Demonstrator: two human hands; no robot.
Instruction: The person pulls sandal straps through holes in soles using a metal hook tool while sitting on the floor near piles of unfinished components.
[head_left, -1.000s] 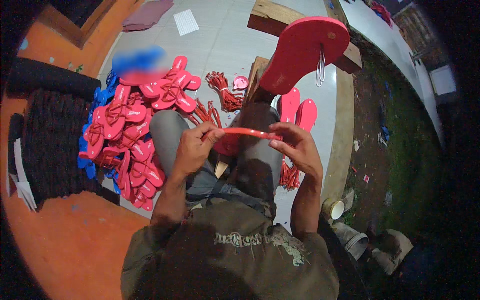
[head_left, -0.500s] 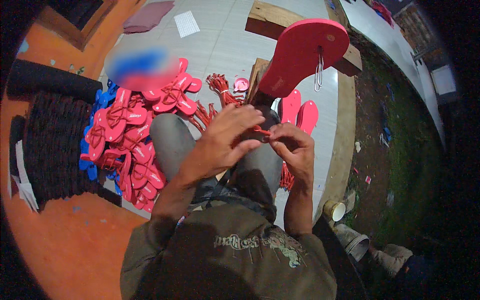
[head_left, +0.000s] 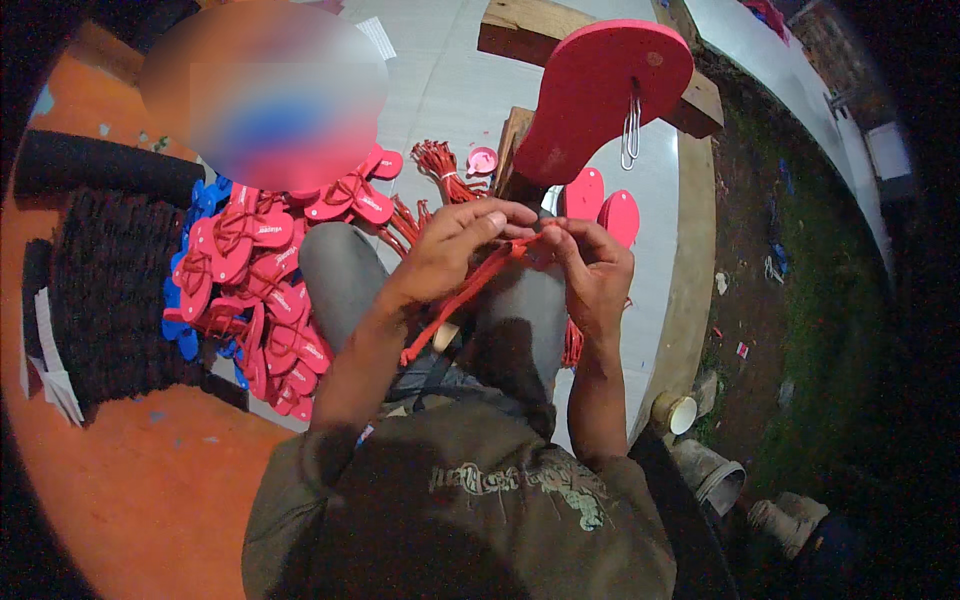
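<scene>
A red sandal strap [head_left: 465, 298] stretches between my hands above my lap, its loose end hanging toward my left knee. My right hand [head_left: 597, 270] pinches it between thumb and fingertips. Fingers closed, my left hand [head_left: 447, 250] grips the strap at its upper part, close to the right fingertips. Ahead, a pink flip-flop sole [head_left: 605, 100] rests tilted on a wooden stand [head_left: 525, 30]. A bent metal wire hook [head_left: 631, 130] hangs out of a hole in that sole. Two more pink soles [head_left: 601, 205] lie behind my right hand.
Left of my knee is a heap of pink flip-flops [head_left: 270, 265] with red straps, with blue ones [head_left: 180, 310] beneath. A tied bundle of red straps [head_left: 440, 165] lies near a small pink dish [head_left: 482, 160]. Black stacked sheets [head_left: 120, 295] stand far left, a bucket [head_left: 718, 485] at right.
The strap has been drawn out and now shows at length below my hands. My left hand has turned and closed on it. A blurred patch at upper left has grown.
</scene>
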